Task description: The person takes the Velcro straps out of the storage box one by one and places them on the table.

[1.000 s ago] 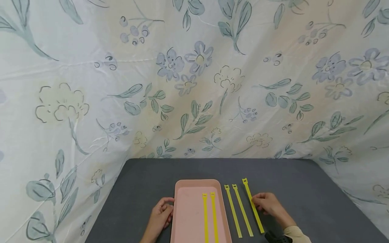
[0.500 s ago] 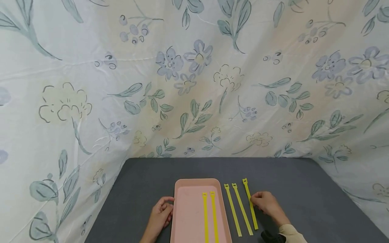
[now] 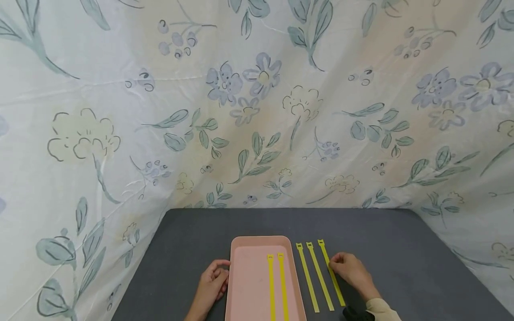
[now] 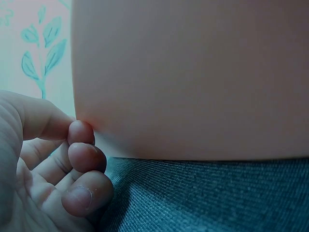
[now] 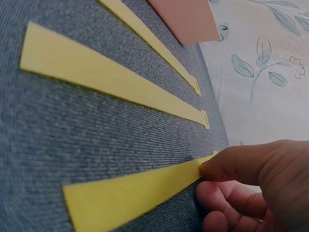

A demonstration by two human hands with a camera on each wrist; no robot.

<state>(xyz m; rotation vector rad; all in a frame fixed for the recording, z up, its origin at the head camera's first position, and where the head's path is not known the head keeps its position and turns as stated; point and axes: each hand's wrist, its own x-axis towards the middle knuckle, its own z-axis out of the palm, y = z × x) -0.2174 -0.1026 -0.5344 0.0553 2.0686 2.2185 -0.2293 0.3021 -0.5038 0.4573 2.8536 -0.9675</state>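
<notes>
Right hand [image 3: 353,273] pinching the outermost yellow strap [image 3: 337,286] on the dark table [image 3: 192,240].
We see it right of two more straps [image 3: 308,277], well apart from the pink tray [image 3: 249,281], which holds another pair [image 3: 271,287]. Left hand [image 3: 210,283]: fingers bent, touching the tray's left rim (we can't tell if gripping).

Dark grey surface [image 3: 192,240]: pink tray [image 3: 249,285] placed, two yellow straps [image 3: 307,276] laid beside it; surface contact of third strap [image 3: 336,286] can't be told.
</notes>
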